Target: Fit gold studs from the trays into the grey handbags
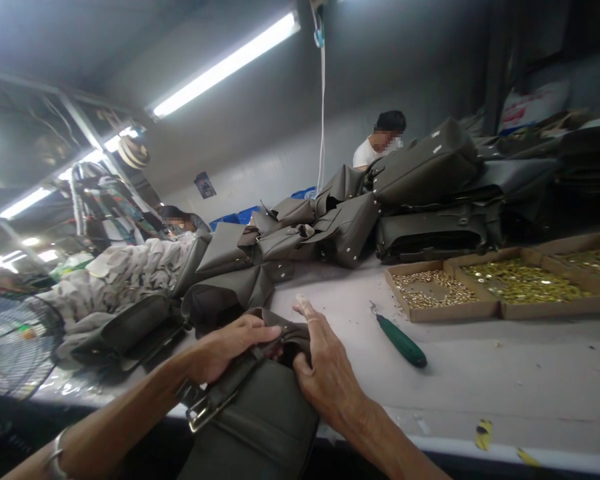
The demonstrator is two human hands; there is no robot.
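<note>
A dark olive-grey bag (pixel 275 393) lies tilted at the near edge of the table, with a strap and a silver metal buckle (pixel 205 410) on its left side. My left hand (pixel 237 343) is closed on the bag's upper edge, thumb on top and some fingers hidden beneath. At the right side of the opening, my right hand (pixel 330 373) holds the edge, its thumb at the gap and index finger stretched away. That fingertip has a pale covering. Right of my hands, a green-handled hook tool (pixel 400 340) rests on the table.
Shallow cardboard trays (pixel 447 310) of small brass-coloured hardware stand at the right. Similar bags (pixel 425 167) are piled across the back and left of the table (pixel 480 393). A wire fan (pixel 17 343) is at far left. Two people (pixel 365 153) sit behind the piles.
</note>
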